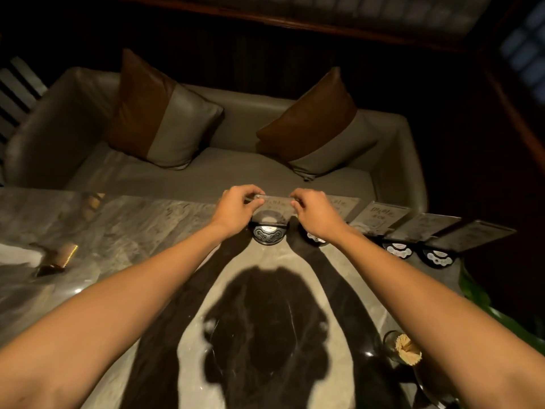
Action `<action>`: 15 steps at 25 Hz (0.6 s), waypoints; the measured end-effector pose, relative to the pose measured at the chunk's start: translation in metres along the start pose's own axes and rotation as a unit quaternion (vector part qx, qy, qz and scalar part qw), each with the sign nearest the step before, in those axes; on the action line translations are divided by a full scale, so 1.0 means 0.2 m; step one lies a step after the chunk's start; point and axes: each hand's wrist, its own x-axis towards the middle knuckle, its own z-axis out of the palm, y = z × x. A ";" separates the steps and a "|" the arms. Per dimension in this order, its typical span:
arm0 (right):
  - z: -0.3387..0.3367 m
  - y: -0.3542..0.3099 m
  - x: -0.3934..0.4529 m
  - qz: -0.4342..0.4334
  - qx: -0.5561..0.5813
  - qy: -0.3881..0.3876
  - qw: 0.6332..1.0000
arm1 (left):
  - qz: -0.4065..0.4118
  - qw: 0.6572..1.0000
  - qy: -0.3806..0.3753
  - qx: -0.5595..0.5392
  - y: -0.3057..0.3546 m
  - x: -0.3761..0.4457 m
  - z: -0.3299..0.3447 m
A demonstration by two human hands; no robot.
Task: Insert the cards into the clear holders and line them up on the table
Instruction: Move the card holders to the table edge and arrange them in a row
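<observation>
A clear card holder point(272, 209) stands upright on a round black base point(267, 235) at the far edge of the marble table point(141, 231). My left hand point(236, 208) pinches its top left corner and my right hand point(315, 209) pinches its top right corner. A card with faint writing shows inside it. To the right, several more holders with cards stand in a row along the edge, among them one with dark writing point(380, 216) and the last one point(472, 237). My right hand hides most of the holder next to it point(343, 206).
A grey sofa point(206, 172) with two brown-and-grey cushions sits beyond the table. A small brown object point(59, 256) lies at the table's left. A glass of toothpicks point(405, 348) stands near the right front. Green leaves point(477, 293) show past the right edge.
</observation>
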 end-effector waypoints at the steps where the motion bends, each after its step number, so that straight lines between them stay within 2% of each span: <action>1: 0.00 0.02 0.01 0.006 0.002 -0.003 1.000 | -0.003 1.000 -0.008 0.004 -0.01 0.01 0.02; 8: 0.01 0.07 0.06 0.042 -0.008 -0.035 0.998 | -0.043 0.998 -0.033 0.016 -0.03 0.04 0.10; 12: -0.04 0.05 0.02 0.005 -0.035 -0.054 0.998 | -0.053 0.996 -0.053 0.043 0.02 0.06 0.07; 15: -0.16 0.06 -0.05 -0.017 -0.050 -0.038 0.998 | -0.035 0.994 -0.067 0.082 0.13 0.08 0.04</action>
